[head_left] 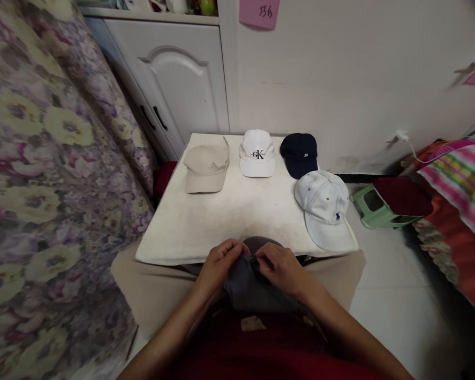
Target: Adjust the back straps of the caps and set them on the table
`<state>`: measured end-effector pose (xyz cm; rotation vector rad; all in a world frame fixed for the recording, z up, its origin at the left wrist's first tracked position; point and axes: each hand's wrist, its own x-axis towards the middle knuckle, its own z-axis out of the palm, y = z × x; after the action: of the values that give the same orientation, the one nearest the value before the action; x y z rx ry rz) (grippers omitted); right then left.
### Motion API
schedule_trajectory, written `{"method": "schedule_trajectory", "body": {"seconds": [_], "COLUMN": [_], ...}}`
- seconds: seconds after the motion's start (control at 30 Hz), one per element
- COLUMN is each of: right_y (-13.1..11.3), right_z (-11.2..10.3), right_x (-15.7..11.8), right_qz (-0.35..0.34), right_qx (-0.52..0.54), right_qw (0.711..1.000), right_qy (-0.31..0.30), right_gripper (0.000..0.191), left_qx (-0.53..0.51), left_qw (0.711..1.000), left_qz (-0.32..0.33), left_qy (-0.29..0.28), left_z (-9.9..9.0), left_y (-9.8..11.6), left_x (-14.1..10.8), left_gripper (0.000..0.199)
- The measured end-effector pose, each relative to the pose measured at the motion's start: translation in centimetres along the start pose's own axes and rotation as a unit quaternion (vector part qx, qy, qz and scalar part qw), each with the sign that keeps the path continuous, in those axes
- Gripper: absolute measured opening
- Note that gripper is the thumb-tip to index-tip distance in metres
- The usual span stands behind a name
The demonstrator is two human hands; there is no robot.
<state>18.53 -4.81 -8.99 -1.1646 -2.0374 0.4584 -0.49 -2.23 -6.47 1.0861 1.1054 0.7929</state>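
A dark grey cap [245, 287] is held over my lap at the table's near edge, its brim partly showing beyond my fingers. My left hand [224, 261] pinches the cap's edge on the left. On the right, my right hand [281, 265] grips the same edge, close to what looks like the back strap. The fingers cover the exact spot they work on. On the table [206, 227] lie a beige cap [207, 168], a white cap [257, 154] with black letters, a navy cap [300, 153] and a pale blue cap [325, 208] near the right edge.
A floral curtain [55, 184] hangs along the left. Behind the table are a white cabinet [178, 79] and a wall [340, 79] with a pink note [258, 13]. To the right stand a green stool [370, 211] with a dark red top and a bed [467, 232].
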Motion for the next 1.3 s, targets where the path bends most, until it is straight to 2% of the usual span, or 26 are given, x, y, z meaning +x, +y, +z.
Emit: {"method": "schedule_trajectory", "body": {"seconds": [0.1, 0.2, 0.37, 0.47, 0.57, 0.63, 0.7, 0.87, 0.97, 1.13, 1.3], "right_y": [0.0, -0.1, -0.4, -0.8, -1.4, -1.6, -1.7, -0.9, -0.4, 0.0, 0.3], "right_z": [0.1, 0.0, -0.2, -0.2, -0.3, -0.4, -0.7, -1.2, -1.4, -1.6, -1.1], "right_x": [-0.3, -0.5, -0.3, -0.2, -0.1, -0.1, -0.1, -0.3, -0.2, -0.1, -0.4], "right_qz": [0.010, 0.025, 0.030, 0.083, 0.159, 0.184, 0.171, 0.060, 0.016, -0.009, -0.018], "right_qx": [0.006, 0.000, 0.010, 0.059, 0.141, 0.171, 0.163, 0.077, 0.033, -0.001, 0.017], "right_qw": [1.000, 1.000, 1.000, 0.995, 0.977, 0.968, 0.972, 0.993, 0.995, 0.990, 0.993], "right_qy": [0.018, 0.009, -0.001, 0.009, 0.000, -0.009, -0.018, -0.064, -0.092, -0.137, -0.116], "right_gripper": [0.018, 0.016, 0.015, 0.013, 0.010, 0.009, 0.012, 0.027, 0.027, 0.024, 0.024], "left_qx": [-0.021, 0.008, 0.029, 0.012, 0.011, 0.021, 0.029, 0.059, 0.075, 0.092, 0.038], "left_qw": [1.000, 0.999, 0.998, 0.998, 0.998, 0.998, 0.998, 0.997, 0.996, 0.995, 0.999], "left_qz": [-0.015, -0.030, -0.008, -0.003, 0.001, 0.004, 0.008, 0.009, 0.012, 0.009, -0.022], "left_qy": [-0.006, -0.030, -0.057, -0.063, -0.062, -0.057, -0.051, -0.049, -0.047, -0.044, -0.028], "left_z": [0.1, 0.1, 0.0, 0.0, 0.1, 0.0, 0.0, 0.1, 0.1, 0.0, -0.2], "left_y": [0.0, 0.3, 0.5, 0.2, -0.2, -0.3, -0.3, 0.1, 0.4, 0.3, 0.0], "left_x": [0.3, 0.4, 0.4, 0.5, 0.6, 0.6, 0.6, 0.3, 0.1, 0.1, 0.4], "left_gripper": [0.019, 0.019, 0.018, 0.019, 0.020, 0.020, 0.019, 0.016, 0.014, 0.014, 0.019]}}
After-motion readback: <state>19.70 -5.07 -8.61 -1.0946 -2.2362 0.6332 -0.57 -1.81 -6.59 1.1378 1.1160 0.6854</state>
